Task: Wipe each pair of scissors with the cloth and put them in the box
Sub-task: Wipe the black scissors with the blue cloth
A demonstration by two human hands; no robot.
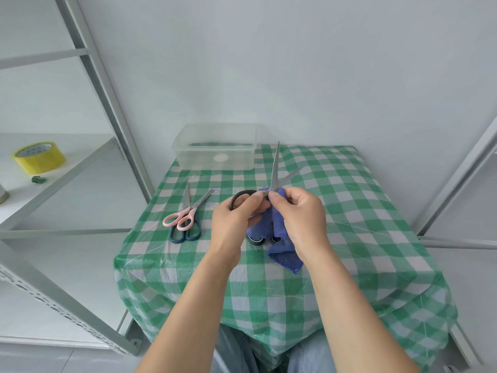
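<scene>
A clear plastic box [215, 146] stands at the far left of the tabletop [349, 211], which is covered in green and white checks. It has no lid on. Through its cloudy walls only a pale round spot and a dim green band show, and whether anything lies inside cannot be told.

Nearer, above the middle of the tabletop, the person holds the black-handled scissors [274, 168] in the air. The left hand [234, 224] grips the black handle loop, fingers curled round it. The right hand [298, 219] pinches the blue cloth [285, 254] round the base of the blades. The blades stand apart, one pointing up and far, the other slanting right. The rest of the cloth hangs down below the right hand.

Under the hands and cloth lies a dark object with pale rings [255, 240], mostly covered and hard to name.

To the left lie the pink-handled scissors [180, 219], crossed over the teal-handled scissors [185, 232], both with their blades pointing far.

On the shelf [80, 168] at the left sits a roll of yellow tape [39, 157]. The forearms are cut off by the near edge.
</scene>
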